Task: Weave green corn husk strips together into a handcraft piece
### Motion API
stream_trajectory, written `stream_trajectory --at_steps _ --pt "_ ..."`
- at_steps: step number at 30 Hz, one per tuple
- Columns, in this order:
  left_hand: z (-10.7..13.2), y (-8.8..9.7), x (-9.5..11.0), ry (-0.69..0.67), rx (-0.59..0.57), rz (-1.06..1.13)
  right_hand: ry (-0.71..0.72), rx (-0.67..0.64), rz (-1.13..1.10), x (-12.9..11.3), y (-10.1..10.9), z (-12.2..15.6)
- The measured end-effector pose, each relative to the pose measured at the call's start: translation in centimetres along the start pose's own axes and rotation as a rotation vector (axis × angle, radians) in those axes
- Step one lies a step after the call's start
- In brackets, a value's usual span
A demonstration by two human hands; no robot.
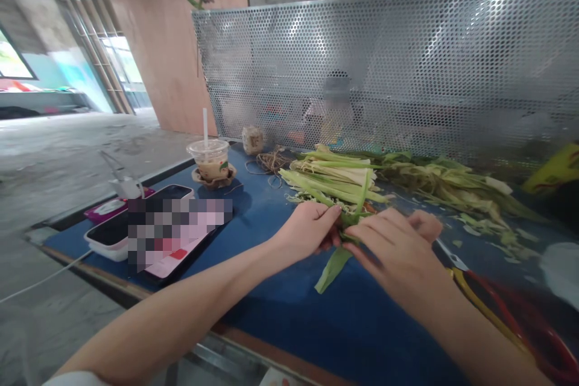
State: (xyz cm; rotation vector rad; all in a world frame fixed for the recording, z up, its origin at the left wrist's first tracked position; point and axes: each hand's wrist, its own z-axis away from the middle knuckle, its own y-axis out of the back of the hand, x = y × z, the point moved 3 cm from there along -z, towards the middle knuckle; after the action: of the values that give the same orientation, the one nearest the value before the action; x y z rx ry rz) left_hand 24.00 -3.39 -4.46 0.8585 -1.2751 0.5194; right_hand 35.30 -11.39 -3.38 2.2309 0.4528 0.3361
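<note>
My left hand (310, 228) and my right hand (398, 247) meet over a bundle of green and pale husk strips (337, 184) lying on the blue table (271, 307). Both hands pinch the near end of the strips, fingers closed on the leaves. One loose green strip (332, 268) hangs toward me below my hands. The part of the bundle under my fingers is hidden.
A bigger heap of husk leaves (447, 184) lies at the back right before a perforated metal screen (384, 66). Red and yellow scissors (493, 301) lie at the right. A lidded drink cup (210, 160), twine (271, 161) and phones (149, 226) sit at the left.
</note>
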Motion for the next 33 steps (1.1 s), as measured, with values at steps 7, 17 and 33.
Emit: stream_trajectory --at_steps 7,17,33 --pt "-0.2 -0.2 -0.4 0.009 0.011 0.001 -0.136 0.081 -0.052 0.0 -0.4 0.0" --pt "0.2 -0.3 0.2 -0.100 0.037 -0.049 -0.174 0.142 -0.006 -0.2 -0.5 -0.1" --pt "0.5 -0.5 0.1 -0.197 0.046 -0.142 -0.429 0.093 -0.228 1.4 -0.9 0.3"
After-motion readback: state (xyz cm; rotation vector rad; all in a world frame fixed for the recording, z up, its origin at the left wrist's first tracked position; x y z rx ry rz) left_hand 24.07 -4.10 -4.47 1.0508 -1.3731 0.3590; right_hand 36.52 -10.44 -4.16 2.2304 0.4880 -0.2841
